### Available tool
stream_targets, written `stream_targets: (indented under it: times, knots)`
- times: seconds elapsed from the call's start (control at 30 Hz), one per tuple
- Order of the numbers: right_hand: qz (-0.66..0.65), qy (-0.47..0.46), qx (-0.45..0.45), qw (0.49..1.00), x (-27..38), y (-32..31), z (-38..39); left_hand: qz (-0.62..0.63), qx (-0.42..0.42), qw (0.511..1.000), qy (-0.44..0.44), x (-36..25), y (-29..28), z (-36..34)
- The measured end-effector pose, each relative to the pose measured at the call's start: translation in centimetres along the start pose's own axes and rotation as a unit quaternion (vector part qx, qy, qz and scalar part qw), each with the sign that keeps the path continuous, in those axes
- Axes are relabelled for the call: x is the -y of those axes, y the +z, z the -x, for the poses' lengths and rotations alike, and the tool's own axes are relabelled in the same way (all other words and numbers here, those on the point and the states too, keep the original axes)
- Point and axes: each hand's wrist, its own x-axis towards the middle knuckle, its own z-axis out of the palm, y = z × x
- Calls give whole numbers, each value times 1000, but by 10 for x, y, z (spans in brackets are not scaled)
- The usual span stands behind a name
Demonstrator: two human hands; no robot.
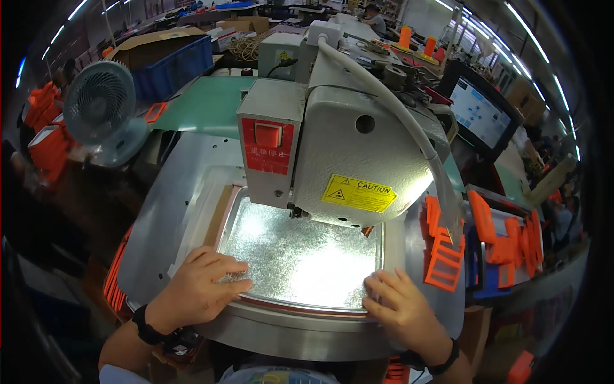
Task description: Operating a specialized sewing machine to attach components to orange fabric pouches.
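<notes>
A shiny silver rectangular panel (300,262) with a raised rim lies flat on the machine's metal bed, under the pale grey machine head (364,147). My left hand (208,285) rests at the panel's near left corner, fingers stretched over the rim with the thumb apart. At the near right corner, my right hand (403,307) touches the rim with its fingers bent and slightly spread. Neither hand shows anything lifted. The machine head hides the panel's far edge. A brown strip (220,214) runs along the panel's left side.
A red switch box (272,147) hangs close above the panel. Orange slotted frames (444,259) lie to the right, beside a tray of orange parts (505,243). A fan (99,102), a blue crate (173,67) and a monitor (480,109) stand farther off.
</notes>
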Motion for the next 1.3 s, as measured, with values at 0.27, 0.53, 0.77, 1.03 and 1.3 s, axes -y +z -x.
stream_targets:
  times: [0.27, 0.53, 0.77, 1.03, 1.3]
  knots:
    - [-94, 7, 62, 994, -11, -6, -7, 2, 161, 986, -47, -12, -12, -23]
    - [-73, 28, 34, 996, -7, 2, -4, -70, 106, 978, 165, 19, 7, -82]
    - [-72, 21, 38, 996, -6, 0, -5, 32, 263, 959, 98, 19, 28, -132]
    - [-68, 11, 8, 998, -8, 7, -1, 17, 183, 975, 123, 5, 30, -116]
    - [-73, -1, -2, 997, -9, 6, -1, -17, 339, 939, 59, -30, 12, -118]
